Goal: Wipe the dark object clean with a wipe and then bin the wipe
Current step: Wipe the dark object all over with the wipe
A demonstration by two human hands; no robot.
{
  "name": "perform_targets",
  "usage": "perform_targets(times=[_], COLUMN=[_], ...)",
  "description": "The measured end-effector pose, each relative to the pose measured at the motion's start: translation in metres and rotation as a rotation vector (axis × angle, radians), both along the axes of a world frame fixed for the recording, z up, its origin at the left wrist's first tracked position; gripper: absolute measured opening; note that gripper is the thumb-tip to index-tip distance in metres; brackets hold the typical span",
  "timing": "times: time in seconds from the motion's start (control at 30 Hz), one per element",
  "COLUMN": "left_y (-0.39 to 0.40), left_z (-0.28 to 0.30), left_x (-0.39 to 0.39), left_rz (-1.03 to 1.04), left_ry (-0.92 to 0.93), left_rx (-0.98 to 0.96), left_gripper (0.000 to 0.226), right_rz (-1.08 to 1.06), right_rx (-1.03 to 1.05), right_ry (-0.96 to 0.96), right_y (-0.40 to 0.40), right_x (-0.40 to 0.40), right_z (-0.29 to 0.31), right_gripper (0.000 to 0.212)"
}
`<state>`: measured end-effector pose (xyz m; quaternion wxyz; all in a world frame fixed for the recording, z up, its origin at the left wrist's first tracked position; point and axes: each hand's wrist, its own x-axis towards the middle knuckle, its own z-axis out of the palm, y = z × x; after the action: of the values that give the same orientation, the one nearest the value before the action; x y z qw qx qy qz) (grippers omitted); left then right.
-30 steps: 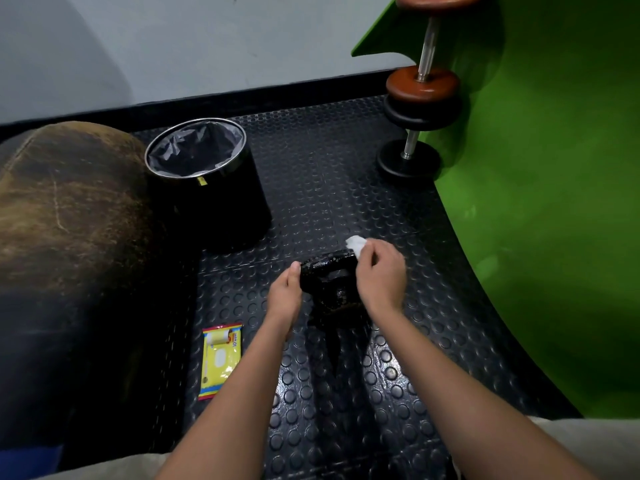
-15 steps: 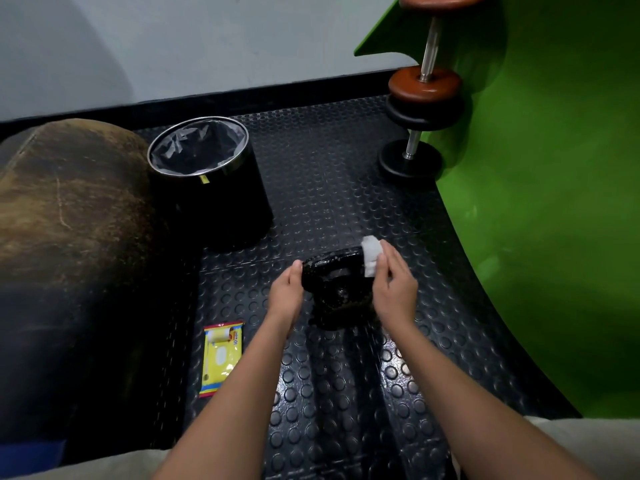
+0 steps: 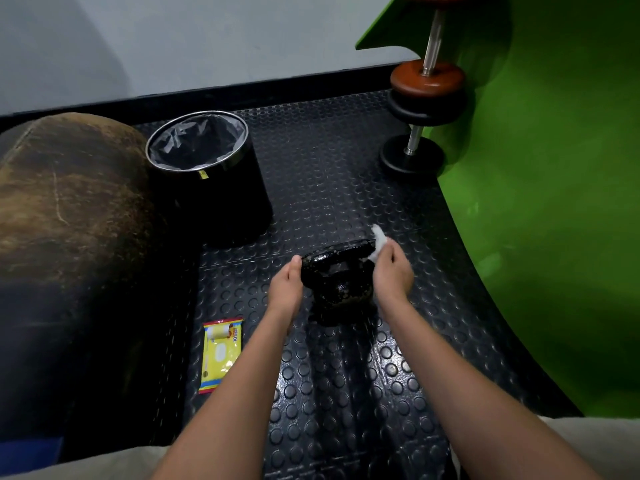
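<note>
A black kettlebell (image 3: 341, 289) stands on the studded rubber floor in the middle of the view, its handle on top. My left hand (image 3: 286, 289) presses against the left end of the handle and steadies it. My right hand (image 3: 393, 271) pinches a small white wipe (image 3: 378, 241) against the right end of the handle. A black round bin (image 3: 207, 174) with a dark liner stands open to the back left of the kettlebell.
A yellow pack of wipes (image 3: 221, 353) lies on the floor left of my left arm. A worn brown padded roll (image 3: 69, 209) fills the left side. A dumbbell (image 3: 420, 109) stands on end at the back right against a green curved wall (image 3: 554, 202).
My right hand has slid the wipe from the top of the handle to its right end. The left hand has stayed at the left end of the handle.
</note>
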<state>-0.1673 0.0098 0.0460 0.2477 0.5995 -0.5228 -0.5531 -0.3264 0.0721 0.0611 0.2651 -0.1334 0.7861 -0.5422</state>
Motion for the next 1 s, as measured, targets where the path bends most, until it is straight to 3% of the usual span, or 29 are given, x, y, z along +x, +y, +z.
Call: perform_targets(times=[0.2,0.27,0.37,0.5,0.7,0.77,0.83,0.93,1.0], left_y=[0.002,0.003,0.005,0.005,0.005,0.005,0.004,0.005,0.005], left_z=[0.001,0.003,0.007,0.005,0.007,0.008,0.007,0.006,0.007], left_x=[-0.001,-0.001,-0.001,0.0,0.0,0.0,0.0,-0.001,-0.002], left_rz=[0.018,0.017,0.006,-0.007,-0.014,-0.015,-0.011,-0.001,0.01], left_ry=[-0.01,-0.016,-0.01,-0.009,-0.017,-0.03,-0.029,-0.036,-0.031], left_rx=[-0.027,-0.037,-0.044,-0.03,-0.028,-0.033,-0.033,-0.058,-0.068], left_gripper=[0.054,0.05,0.047,0.052,0.055,0.055,0.055,0.052,0.05], right_rz=[0.386,0.499,0.612,0.473,0.239,0.228,0.258,0.405,0.483], right_rx=[-0.048,-0.086,-0.151,-0.166,0.091,0.17,0.234,0.207,0.118], right_ry=[0.755,0.894,0.939,0.752,-0.004,-0.114,0.026,0.537,0.769], right_y=[-0.008,-0.01,-0.008,0.003,-0.003,-0.009,-0.014,-0.016,-0.015], right_x=[0.003,0.007,0.001,-0.019,-0.024,-0.028,-0.023,-0.005,0.007], right_z=[-0.001,-0.003,-0.007,-0.012,0.005,0.013,0.019,0.017,0.009], right_gripper=[0.027,0.028,0.026,0.026,0.028,0.029,0.031,0.035,0.034])
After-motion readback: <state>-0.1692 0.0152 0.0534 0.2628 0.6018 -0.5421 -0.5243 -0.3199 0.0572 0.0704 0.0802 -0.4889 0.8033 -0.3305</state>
